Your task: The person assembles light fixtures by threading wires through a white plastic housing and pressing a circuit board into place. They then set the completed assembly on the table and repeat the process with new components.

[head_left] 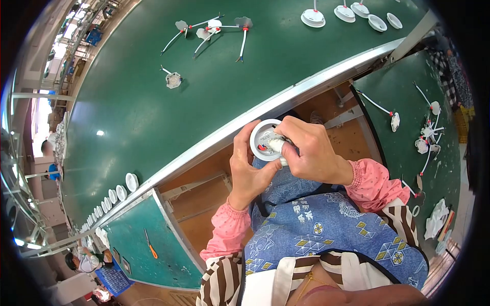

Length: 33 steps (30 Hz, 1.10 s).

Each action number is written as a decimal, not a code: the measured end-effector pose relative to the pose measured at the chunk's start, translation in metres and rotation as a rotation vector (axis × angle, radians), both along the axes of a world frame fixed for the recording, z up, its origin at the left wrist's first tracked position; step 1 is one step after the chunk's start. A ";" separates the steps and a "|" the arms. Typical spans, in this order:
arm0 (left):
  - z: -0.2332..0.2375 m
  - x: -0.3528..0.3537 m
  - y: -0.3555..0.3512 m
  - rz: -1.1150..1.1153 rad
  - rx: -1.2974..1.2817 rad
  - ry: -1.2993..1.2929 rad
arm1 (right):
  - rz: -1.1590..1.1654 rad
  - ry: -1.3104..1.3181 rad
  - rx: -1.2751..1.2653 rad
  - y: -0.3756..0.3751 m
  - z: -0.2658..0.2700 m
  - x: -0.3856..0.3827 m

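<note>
A white round light housing [261,153] is tilted up in front of my apron, its open inner side toward me. Something small and red shows inside it. My left hand [247,171] is closed around its left and lower rim. My right hand [314,148] is closed at its right side, with thumb and forefinger pressed over the inside. A white wrap [277,146] shows at the right thumb. What lies under the right fingertips is hidden.
Several light boards with cables [214,29] lie on the green table [153,117]. White round housings [312,18] stand at its far side, and more [131,182] line its left edge. Orange-handled scissors [152,251] lie at lower left. More wired boards [422,145] sit at right.
</note>
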<state>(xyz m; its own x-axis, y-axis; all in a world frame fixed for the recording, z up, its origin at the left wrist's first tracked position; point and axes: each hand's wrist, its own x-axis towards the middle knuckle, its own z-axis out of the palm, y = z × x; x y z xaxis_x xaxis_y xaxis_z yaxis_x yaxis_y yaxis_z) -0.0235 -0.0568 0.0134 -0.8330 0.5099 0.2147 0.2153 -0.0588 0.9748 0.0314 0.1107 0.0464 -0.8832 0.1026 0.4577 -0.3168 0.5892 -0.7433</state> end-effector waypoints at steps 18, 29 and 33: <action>0.018 -0.005 -0.003 -0.261 0.076 -0.406 | 0.079 0.168 0.198 0.020 0.000 0.005; -0.001 -0.008 -0.008 -0.288 -0.223 -0.228 | 0.141 0.177 0.096 0.034 -0.005 0.017; -0.006 -0.006 -0.009 -0.228 -0.222 -0.031 | 0.183 -0.029 0.109 0.048 -0.003 0.023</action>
<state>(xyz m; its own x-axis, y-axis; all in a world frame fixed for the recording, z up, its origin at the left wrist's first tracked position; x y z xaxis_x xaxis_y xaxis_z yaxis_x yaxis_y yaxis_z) -0.0297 -0.0660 0.0073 -0.6964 0.7156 0.0535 0.1910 0.1129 0.9751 0.0539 0.1582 0.0436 -0.8956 -0.1093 0.4312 -0.4050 0.6014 -0.6887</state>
